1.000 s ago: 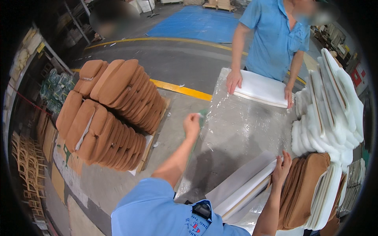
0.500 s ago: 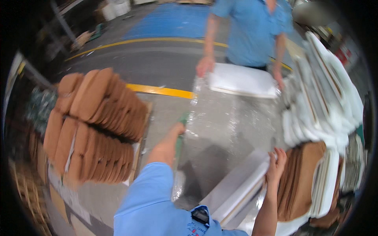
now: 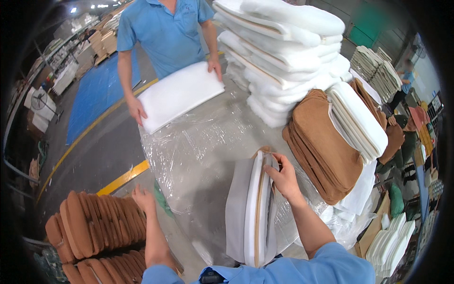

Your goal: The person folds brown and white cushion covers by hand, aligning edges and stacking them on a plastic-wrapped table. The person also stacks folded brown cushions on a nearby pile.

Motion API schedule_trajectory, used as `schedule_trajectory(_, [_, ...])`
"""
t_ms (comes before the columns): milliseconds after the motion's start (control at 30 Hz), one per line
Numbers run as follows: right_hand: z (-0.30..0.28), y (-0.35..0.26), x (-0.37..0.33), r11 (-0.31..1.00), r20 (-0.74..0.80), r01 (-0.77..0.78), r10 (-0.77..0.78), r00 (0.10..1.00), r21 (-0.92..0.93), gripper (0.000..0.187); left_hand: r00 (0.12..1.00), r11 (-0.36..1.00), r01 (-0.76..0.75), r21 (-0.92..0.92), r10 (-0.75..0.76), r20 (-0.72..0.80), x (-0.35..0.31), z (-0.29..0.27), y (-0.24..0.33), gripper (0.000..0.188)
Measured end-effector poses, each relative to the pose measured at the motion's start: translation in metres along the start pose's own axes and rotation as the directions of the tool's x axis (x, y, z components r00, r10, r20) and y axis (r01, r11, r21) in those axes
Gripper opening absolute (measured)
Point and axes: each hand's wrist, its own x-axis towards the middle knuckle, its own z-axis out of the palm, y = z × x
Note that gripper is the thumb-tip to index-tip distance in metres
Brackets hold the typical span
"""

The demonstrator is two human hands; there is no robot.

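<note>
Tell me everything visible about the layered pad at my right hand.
The layered pad is long: white soft-looking padding, a thin tan layer, grey cloth-like material along both sides, brown at the far end. It lies on the plastic-covered table, pointing away from you, your right hand touching that end.

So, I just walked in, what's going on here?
At a plastic-covered table, the wearer's right hand holds the far end of a layered padded piece. The left hand is off the table's left side, apparently empty, near stacked brown cushions. Across the table, a co-worker holds a white padded slab with both hands. White padding and brown pieces are piled to the right.
</note>
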Motion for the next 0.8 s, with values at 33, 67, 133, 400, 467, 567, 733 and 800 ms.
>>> schedule_trajectory(33, [-0.007, 0.004, 0.004, 0.999, 0.015, -0.042, 0.042, 0.999, -0.023, 0.04, 0.99, 0.993, 0.01, -0.115, -0.026, -0.139, -0.004, 0.0, 0.016, 0.035])
schedule_trajectory(67, [-0.009, 0.003, 0.01, 0.997, 0.048, -0.076, 0.077, 0.996, -0.034, 0.033, 0.996, 0.909, -0.053, -0.413, 0.017, -0.09, -0.006, -0.001, 0.032, 0.031])
schedule_trajectory(133, [-0.015, -0.008, 0.018, 0.979, 0.09, -0.154, 0.167, 0.982, -0.135, 0.029, 0.98, 0.659, -0.034, -0.751, 0.169, 0.103, -0.028, 0.005, 0.091, 0.027])
schedule_trajectory(400, [-0.023, -0.03, 0.04, 0.95, 0.361, -0.138, 0.238, 0.902, -0.281, 0.034, 0.339, 0.454, -0.331, -0.828, 0.875, 0.345, -0.128, 0.037, 0.321, 0.034])
schedule_trajectory(467, [-0.026, -0.025, 0.039, 0.948, 0.377, 0.013, 0.114, 0.919, -0.318, 0.031, 0.258, 0.481, -0.303, -0.823, 0.872, 0.415, -0.136, 0.05, 0.335, 0.031])
schedule_trajectory(567, [-0.031, -0.027, 0.039, 0.931, 0.416, 0.092, 0.068, 0.907, -0.352, 0.028, 0.323, 0.541, -0.165, -0.825, 0.82, 0.473, -0.15, 0.06, 0.336, 0.02])
schedule_trajectory(733, [-0.032, -0.053, 0.037, 0.879, 0.565, 0.253, 0.023, 0.824, -0.405, 0.027, 0.517, 0.417, -0.004, -0.909, 0.779, 0.354, -0.166, 0.069, 0.322, 0.017])
schedule_trajectory(800, [-0.031, -0.053, 0.038, 0.845, 0.616, 0.36, -0.047, 0.786, -0.395, 0.028, 0.576, 0.413, 0.055, -0.909, 0.73, 0.367, -0.174, 0.067, 0.319, 0.016])
